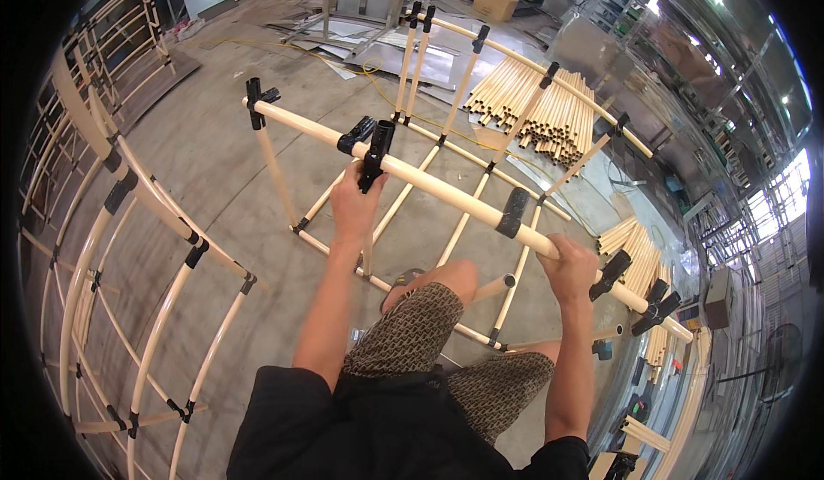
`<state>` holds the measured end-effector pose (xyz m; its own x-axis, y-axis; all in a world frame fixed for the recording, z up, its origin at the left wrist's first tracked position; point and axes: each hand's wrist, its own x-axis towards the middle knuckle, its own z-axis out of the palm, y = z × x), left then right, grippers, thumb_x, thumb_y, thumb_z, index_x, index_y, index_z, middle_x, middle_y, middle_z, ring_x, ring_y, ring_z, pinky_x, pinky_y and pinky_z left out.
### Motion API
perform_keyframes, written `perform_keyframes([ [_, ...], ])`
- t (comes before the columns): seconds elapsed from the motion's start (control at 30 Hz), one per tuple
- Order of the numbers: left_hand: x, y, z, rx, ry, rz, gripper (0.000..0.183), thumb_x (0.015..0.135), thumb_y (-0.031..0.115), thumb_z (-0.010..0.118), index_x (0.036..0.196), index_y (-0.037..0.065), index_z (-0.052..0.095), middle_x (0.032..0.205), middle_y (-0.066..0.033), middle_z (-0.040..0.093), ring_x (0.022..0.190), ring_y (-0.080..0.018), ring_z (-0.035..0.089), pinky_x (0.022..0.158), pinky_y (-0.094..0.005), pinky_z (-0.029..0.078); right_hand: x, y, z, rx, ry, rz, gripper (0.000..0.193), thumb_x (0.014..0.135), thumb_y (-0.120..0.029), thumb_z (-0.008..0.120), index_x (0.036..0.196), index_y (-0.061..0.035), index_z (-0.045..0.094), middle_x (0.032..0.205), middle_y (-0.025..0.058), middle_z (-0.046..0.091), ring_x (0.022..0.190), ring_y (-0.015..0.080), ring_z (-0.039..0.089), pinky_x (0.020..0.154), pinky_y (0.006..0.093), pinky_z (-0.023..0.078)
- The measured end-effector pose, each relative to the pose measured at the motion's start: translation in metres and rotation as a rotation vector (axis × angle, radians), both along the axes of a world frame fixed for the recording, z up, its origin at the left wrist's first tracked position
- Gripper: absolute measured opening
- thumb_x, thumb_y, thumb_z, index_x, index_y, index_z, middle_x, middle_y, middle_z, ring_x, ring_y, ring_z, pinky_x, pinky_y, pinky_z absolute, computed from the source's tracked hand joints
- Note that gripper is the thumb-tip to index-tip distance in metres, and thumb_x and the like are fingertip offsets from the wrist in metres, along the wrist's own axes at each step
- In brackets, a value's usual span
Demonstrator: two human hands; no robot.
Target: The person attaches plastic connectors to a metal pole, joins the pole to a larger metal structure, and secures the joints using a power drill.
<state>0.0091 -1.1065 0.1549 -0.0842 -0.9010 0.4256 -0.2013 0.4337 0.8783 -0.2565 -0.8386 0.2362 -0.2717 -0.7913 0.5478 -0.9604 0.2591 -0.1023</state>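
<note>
A long cream pipe (446,191) with several black joints along it lies crosswise in front of me. My left hand (354,205) is closed around the lower part of an upright black pipe joint (376,154) on that pipe. Farther right, my right hand (571,265) wraps round the same pipe, between a black joint (512,212) and another black joint (610,275). At its left end, a corner joint (255,105) sits atop an upright pipe (275,167). Beneath is a frame of cream pipes (453,238) joined with black connectors, standing on the floor.
Another pipe frame (154,326) stands at my left. A large stack of cream pipes (549,111) lies beyond the frame, and a smaller pile (639,253) lies at the right. A yellow cord (369,72) and metal sheets (416,72) are on the floor. A cardboard box (494,4) sits far back.
</note>
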Motion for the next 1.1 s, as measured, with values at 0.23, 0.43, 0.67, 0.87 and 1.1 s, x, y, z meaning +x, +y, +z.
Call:
perform_keyframes([
  [0.23, 0.02, -0.007, -0.002, 0.103, -0.142, -0.144, 0.039, 0.087, 0.016, 0.08, 0.115, -0.004, 0.06, 0.092, -0.0148, 0.077, 0.082, -0.017, 0.073, 0.073, -0.0315, 0.054, 0.01, 0.011, -0.016, 0.006, 0.002, -0.041, 0.023, 0.073, -0.022, 0.083, 0.091, -0.015, 0.071, 0.075, 0.0057, 0.068, 0.068, 0.0288, 0.068, 0.059, 0.0415, 0.05],
  [0.43, 0.026, -0.008, 0.002, 0.113, -0.149, -0.156, 0.043, 0.085, 0.016, 0.08, 0.115, -0.004, 0.057, 0.092, -0.0193, 0.076, 0.081, -0.0284, 0.075, 0.072, -0.0376, 0.056, 0.023, 0.014, -0.006, 0.025, 0.048, -0.052, 0.028, 0.071, -0.023, 0.085, 0.093, -0.0157, 0.07, 0.072, 0.0038, 0.062, 0.067, 0.0275, 0.066, 0.058, 0.0418, 0.049],
  [0.67, 0.023, -0.003, -0.008, 0.039, -0.126, -0.172, 0.042, 0.086, 0.01, 0.077, 0.117, -0.002, 0.052, 0.095, -0.0193, 0.076, 0.086, -0.0289, 0.076, 0.073, -0.0382, 0.057, 0.035, 0.025, -0.002, 0.067, 0.083, -0.063, 0.032, 0.071, -0.023, 0.084, 0.098, -0.0152, 0.068, 0.074, 0.0045, 0.061, 0.069, 0.0284, 0.064, 0.061, 0.0423, 0.048],
  [0.87, 0.014, 0.015, -0.007, 0.022, -0.202, -0.057, 0.045, 0.089, 0.004, 0.075, 0.124, -0.004, 0.048, 0.098, -0.0206, 0.076, 0.099, -0.026, 0.075, 0.084, -0.0361, 0.058, 0.045, 0.031, -0.005, 0.041, 0.076, -0.065, 0.03, 0.074, -0.024, 0.081, 0.099, -0.0145, 0.067, 0.076, 0.0047, 0.06, 0.069, 0.0273, 0.063, 0.061, 0.0417, 0.047],
  [1.1, 0.012, 0.016, -0.019, 0.019, -0.042, -0.093, 0.049, 0.09, 0.01, 0.077, 0.127, -0.002, 0.048, 0.1, -0.0197, 0.076, 0.095, -0.0259, 0.076, 0.078, -0.0343, 0.056, 0.048, 0.036, -0.013, 0.005, 0.104, -0.066, 0.034, 0.073, -0.028, 0.082, 0.102, -0.0143, 0.068, 0.075, 0.0037, 0.06, 0.069, 0.0261, 0.064, 0.061, 0.0408, 0.048],
])
